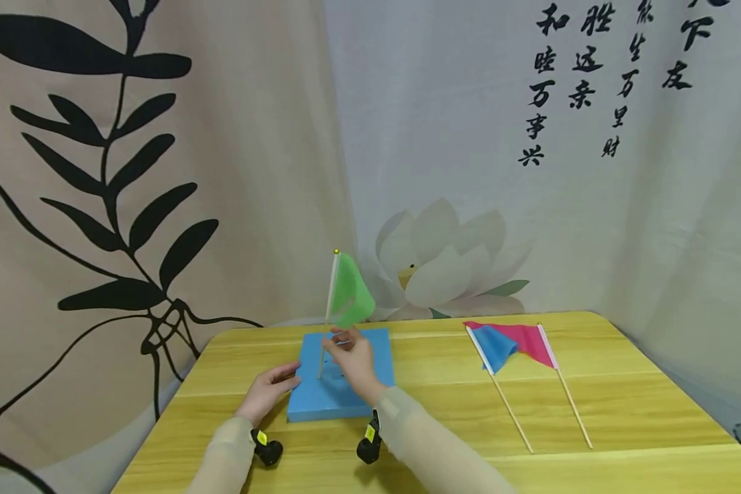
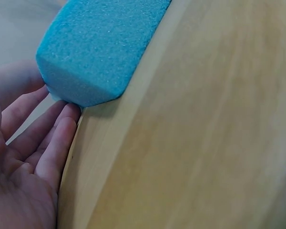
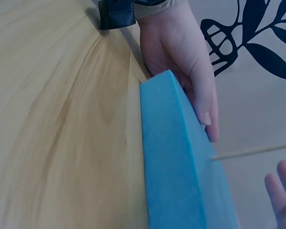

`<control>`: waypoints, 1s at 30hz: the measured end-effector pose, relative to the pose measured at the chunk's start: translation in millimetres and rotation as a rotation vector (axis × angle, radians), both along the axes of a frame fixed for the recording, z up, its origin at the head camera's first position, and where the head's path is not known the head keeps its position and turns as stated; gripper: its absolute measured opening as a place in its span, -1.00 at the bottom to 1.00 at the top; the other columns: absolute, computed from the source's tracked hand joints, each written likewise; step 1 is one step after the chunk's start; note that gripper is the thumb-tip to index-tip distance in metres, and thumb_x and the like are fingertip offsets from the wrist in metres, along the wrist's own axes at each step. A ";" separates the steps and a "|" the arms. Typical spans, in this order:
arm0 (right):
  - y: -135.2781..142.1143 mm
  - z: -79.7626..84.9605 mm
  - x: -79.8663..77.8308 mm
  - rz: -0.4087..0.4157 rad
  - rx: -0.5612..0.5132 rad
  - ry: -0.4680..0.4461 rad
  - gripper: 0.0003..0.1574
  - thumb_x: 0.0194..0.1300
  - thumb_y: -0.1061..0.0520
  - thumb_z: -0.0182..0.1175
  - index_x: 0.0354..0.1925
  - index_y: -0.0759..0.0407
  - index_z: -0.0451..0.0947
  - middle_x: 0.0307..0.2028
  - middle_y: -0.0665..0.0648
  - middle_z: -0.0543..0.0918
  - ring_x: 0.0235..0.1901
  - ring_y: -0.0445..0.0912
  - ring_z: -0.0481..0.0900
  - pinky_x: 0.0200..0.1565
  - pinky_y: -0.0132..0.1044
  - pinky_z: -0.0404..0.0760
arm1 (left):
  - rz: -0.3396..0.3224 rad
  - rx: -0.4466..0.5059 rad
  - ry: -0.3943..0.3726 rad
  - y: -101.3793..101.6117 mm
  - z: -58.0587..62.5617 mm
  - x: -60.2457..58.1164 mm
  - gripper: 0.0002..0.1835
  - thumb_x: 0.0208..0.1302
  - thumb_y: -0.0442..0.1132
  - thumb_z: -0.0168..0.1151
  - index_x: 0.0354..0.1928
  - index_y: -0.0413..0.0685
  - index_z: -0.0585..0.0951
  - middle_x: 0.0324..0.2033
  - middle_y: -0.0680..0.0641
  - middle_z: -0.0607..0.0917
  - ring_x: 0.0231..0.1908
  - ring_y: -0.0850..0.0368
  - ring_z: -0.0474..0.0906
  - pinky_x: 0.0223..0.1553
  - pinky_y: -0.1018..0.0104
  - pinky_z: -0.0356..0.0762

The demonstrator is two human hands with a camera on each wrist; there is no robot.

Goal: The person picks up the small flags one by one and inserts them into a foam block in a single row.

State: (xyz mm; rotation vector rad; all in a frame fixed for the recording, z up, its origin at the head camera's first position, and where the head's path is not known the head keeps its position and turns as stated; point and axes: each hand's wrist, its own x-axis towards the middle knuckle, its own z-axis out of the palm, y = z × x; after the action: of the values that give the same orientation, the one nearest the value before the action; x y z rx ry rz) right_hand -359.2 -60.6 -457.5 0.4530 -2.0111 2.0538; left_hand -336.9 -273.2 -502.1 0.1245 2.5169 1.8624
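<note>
Showing toward the far edge of the desk (image 1: 444, 398), left of middle, a green flag (image 1: 352, 288) leaning, with its stick (image 3: 252, 151) meeting the top of a blue foam block (image 1: 321, 405). Showing also the right hand (image 1: 355, 360) at that stick, with no telling a pinching grip from a loose one, and the left hand (image 1: 265, 390) touching the block's left side with near-straight fingers (image 2: 58, 150). Liable to topple on release if seated too shallow or slanted.

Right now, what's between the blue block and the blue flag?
Only bare tabletop lies between the block and the blue flag; the head view shows it.
</note>
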 end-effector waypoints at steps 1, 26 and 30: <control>4.2 0.4 0.7 0.007 0.001 -0.007 -0.67 0.27 0.03 0.34 -0.07 0.18 0.60 -0.17 0.07 0.66 -0.30 -0.13 0.64 -0.33 -0.27 0.69 | -0.004 -0.006 0.003 0.2 -0.7 -0.3 -0.44 0.33 -0.16 0.27 0.32 -0.18 0.45 0.27 -0.22 0.45 0.25 -0.15 0.36 0.25 -0.03 0.35; 265.9 2.9 33.5 -0.208 0.249 -0.337 -0.61 0.29 0.11 0.29 -0.05 0.40 0.60 -0.20 0.29 0.67 -0.32 0.08 0.68 -0.33 -0.15 0.70 | -0.031 -0.063 0.012 -3.7 2.7 1.6 -0.39 0.33 -0.10 0.26 0.36 -0.16 0.40 0.30 -0.26 0.40 0.28 -0.19 0.31 0.25 -0.05 0.34; 298.4 -3.8 39.1 -0.196 0.243 -0.437 -0.58 0.28 0.14 0.28 -0.03 0.45 0.58 -0.23 0.27 0.68 -0.37 0.04 0.68 -0.39 -0.23 0.67 | -0.038 -0.064 0.001 -2.9 1.5 1.4 -0.38 0.33 -0.07 0.26 0.37 -0.15 0.40 0.31 -0.25 0.39 0.28 -0.19 0.31 0.26 -0.06 0.32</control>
State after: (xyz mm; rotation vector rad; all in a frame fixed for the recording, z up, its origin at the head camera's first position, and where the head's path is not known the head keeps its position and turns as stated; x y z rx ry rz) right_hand -320.1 237.8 -461.2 -0.1716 -2.4499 1.9187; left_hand -335.5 -276.1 -500.6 0.1711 2.5535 1.7666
